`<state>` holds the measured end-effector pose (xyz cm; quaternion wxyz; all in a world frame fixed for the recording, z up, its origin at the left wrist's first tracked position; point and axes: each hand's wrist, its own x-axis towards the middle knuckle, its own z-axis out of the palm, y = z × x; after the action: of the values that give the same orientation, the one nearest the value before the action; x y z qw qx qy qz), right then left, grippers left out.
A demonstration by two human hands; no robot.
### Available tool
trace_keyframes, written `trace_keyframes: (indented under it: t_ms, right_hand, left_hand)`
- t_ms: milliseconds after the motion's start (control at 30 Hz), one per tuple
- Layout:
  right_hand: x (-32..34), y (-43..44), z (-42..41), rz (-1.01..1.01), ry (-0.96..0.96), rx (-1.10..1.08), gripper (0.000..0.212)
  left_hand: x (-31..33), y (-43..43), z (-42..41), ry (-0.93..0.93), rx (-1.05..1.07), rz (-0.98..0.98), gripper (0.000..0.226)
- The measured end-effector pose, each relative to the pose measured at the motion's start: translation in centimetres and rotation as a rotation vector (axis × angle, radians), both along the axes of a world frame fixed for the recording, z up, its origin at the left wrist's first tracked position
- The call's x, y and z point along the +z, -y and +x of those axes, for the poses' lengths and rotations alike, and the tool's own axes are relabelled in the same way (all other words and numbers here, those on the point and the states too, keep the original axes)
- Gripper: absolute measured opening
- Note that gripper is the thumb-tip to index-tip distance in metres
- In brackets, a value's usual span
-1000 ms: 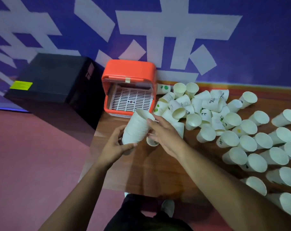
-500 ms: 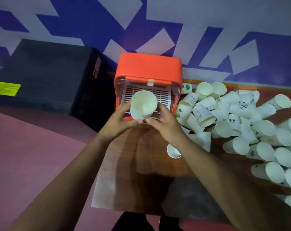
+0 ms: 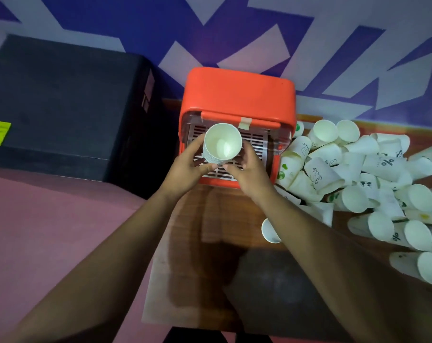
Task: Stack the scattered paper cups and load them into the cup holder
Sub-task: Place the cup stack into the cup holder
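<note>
**Set the stack down inside the holder, upright and square**

You have the stack of nested cups (image 3: 221, 144) pinched between both hands — your left hand (image 3: 188, 167) wraps its left side, your right hand (image 3: 250, 173) closes on its right, fingertips low on the cup walls. The stack stands mouth up over the white slatted grid (image 3: 252, 142) of the orange cup holder (image 3: 237, 95), just under the front lip of its top.

To do this well, keep the stack vertical and lower it until the bottom cup sits flat on the grid; let go with one hand first, so the other can steady any lean. Paper walls crush easily — grip lightly.

Mind the room: the holder's lip hangs close behind the stack's rim, so a tall stack may catch if pushed deeper. To your right the heap of loose cups (image 3: 358, 174) crowds against the holder's side. One stray cup (image 3: 269, 231) lies under your right forearm on the wooden table (image 3: 210, 243). The table's left edge is near your left wrist; a black box (image 3: 66, 107) sits beyond it.
</note>
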<state>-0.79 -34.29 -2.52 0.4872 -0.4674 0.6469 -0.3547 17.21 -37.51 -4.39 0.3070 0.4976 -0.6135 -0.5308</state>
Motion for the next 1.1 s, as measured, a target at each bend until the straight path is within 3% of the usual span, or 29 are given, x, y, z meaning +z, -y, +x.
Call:
trace_keyframes:
  t_ms: [333,733,1100]
  right_hand:
    - [-2.0,-1.7,-0.5,0.056,-0.038,0.069,0.065]
    - [-3.4,4.0,-0.1,0.072,0.027,0.021,0.058]
    - [-5.4,7.0,0.9,0.023,0.047,-0.067,0.021]
  left_hand:
    - [-2.1,-1.6,0.8,0.017,-0.069,0.075,0.072]
    - [-3.2,1.6,-1.4,0.069,0.112,0.066,0.066]
    - [-4.5,4.3,-2.4,0.102,0.254,0.076,0.057]
